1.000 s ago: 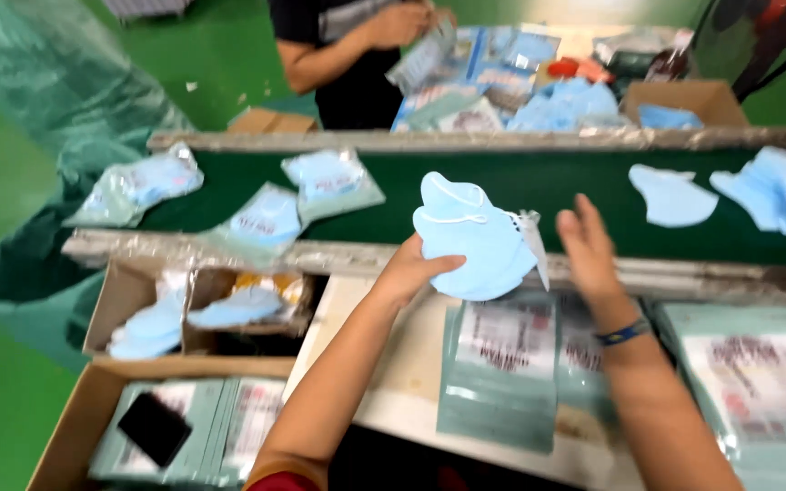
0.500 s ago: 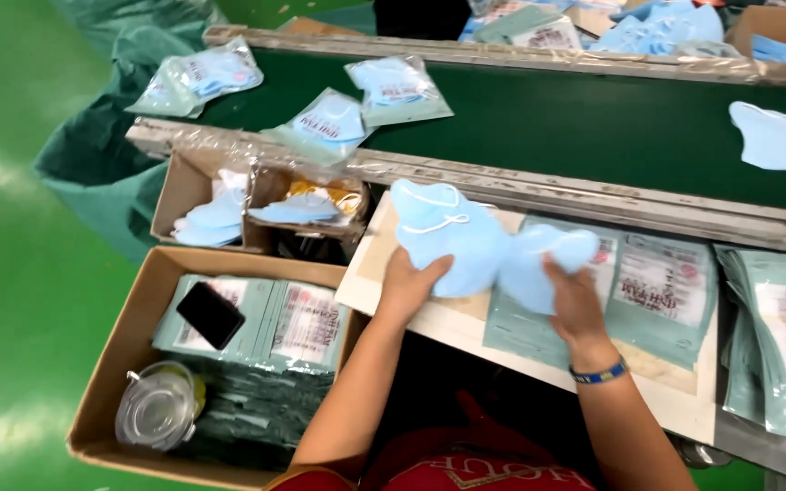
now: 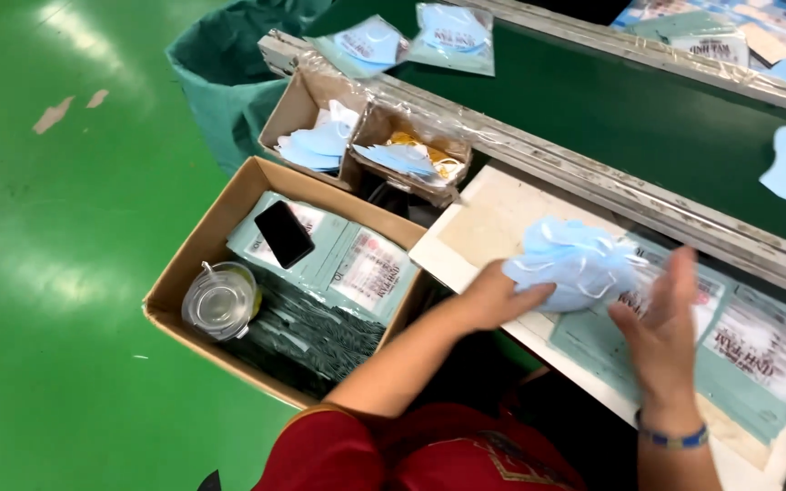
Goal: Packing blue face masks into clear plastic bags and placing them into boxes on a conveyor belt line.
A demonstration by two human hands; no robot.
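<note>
Both hands have come down from the conveyor to the worktop's near edge: left hand (image 3: pixel 493 300) pinches the bundle of blue masks (image 3: pixel 575 259), right hand (image 3: pixel 661 318) spread flat beside it over the printed pouches (image 3: pixel 757 345).

pale blue face masks (image 3: pixel 575 262) lie bunched on flat printed pouches (image 3: pixel 739 350).

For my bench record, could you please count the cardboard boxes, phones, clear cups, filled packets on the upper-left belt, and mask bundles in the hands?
Cardboard boxes: 3, one large, two small
Black phone: 1
Clear cup: 1
Filled packets on the belt: 2
Bundle of blue masks, in the left hand: 1
Total: 8
</note>
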